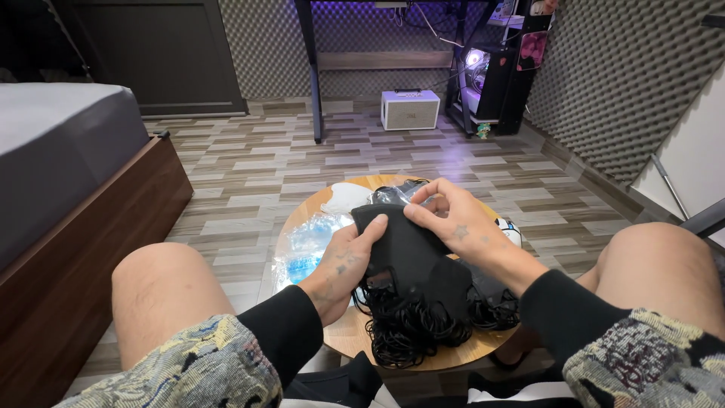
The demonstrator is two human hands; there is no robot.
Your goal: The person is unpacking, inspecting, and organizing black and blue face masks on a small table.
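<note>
Both hands, left [349, 261] and right [453, 221], are pinched shut on a black face mask [404, 245] over the round bench [343, 332]. Looks like mid-sorting. Next up probably needs a careful pull to free its tangled ear loops [411, 332].

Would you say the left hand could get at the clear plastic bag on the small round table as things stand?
Probably yes: the left hand holds the black mask, but the clear plastic bag lies uncovered just beside it.
</note>
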